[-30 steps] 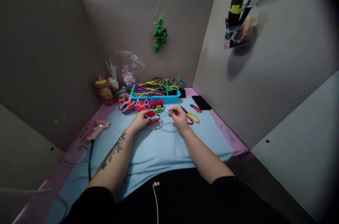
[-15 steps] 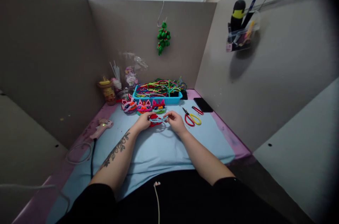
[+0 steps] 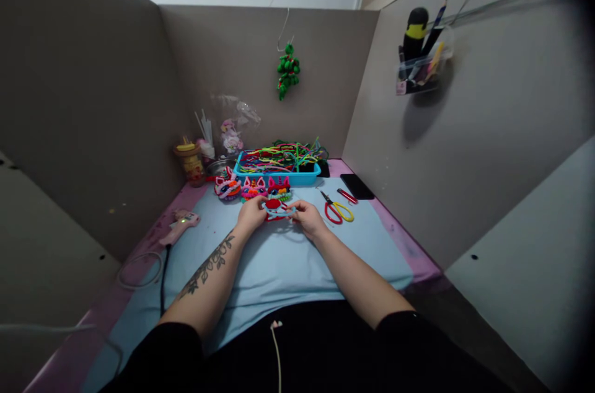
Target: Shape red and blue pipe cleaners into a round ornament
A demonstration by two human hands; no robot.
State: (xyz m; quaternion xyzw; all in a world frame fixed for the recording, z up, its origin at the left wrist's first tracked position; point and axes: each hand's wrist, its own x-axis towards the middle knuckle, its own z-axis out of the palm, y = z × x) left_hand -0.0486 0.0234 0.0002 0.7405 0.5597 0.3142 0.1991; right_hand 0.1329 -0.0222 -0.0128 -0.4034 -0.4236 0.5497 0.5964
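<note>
Between my two hands is a red pipe-cleaner piece [image 3: 273,203] with a light-blue pipe cleaner [image 3: 282,215] curving along its near side. My left hand [image 3: 251,213] is closed on the piece's left edge. On the other side, my right hand [image 3: 307,219] pinches the light-blue pipe cleaner near its right end. Just behind the hands sit three finished-looking pipe-cleaner unicorn heads [image 3: 254,188] in pink, red and orange. To the right of my right hand lie scissors [image 3: 339,212] with one red and one yellow handle.
A blue tray [image 3: 279,178] heaped with coloured pipe cleaners stands at the back. A pink glue gun [image 3: 179,229] with a black cord lies left. Beyond the scissors are a red-handled tool [image 3: 347,196] and a black phone [image 3: 357,186]. Grey partitions [image 3: 260,70] enclose the table.
The red piece has tilted so that more of its red face shows. The light-blue pipe cleaner now bows nearer to me. Both hands stay in nearly the same place.
</note>
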